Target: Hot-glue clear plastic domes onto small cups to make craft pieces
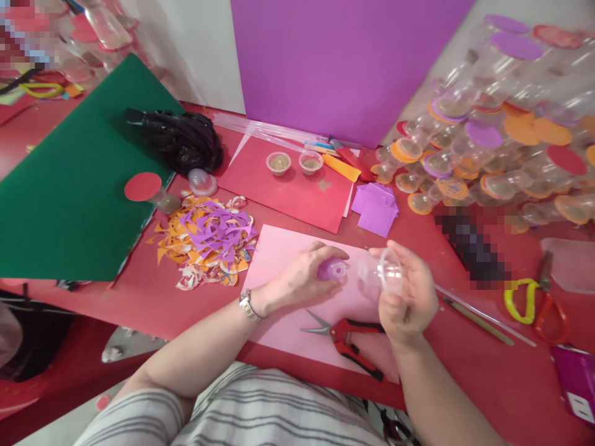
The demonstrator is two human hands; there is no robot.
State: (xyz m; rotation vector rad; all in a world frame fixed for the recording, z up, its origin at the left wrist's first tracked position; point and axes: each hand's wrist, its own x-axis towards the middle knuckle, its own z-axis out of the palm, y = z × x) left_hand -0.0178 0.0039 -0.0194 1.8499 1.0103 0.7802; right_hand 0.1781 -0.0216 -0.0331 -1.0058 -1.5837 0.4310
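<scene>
My striped shirt (274,402) lies closest below me, and just past it, on the pink sheet (274,260), rest the red-handled shears (341,337), blades parted. Above them are my hands. My left hand (297,275) is curled round a purple-looking plastic piece (329,269), thumb and fingers closed on its sides, its holed end turned to the right. My right hand (416,303) grips a clear plastic piece (394,275) near its wide rim, narrow end pointing left. A small gap separates the two pieces.

I judge that I'm lining them up, narrow end to narrow end. The next move seems to call for keeping both necks in line and closing that gap gently, since thin plastic could dent under a hard squeeze.

Beyond lie a heap of scraps (211,232) and purple paper squares (375,209), then two small cups (279,163) (310,162) of tan filling. Farthest stands a purple board (344,62).
</scene>
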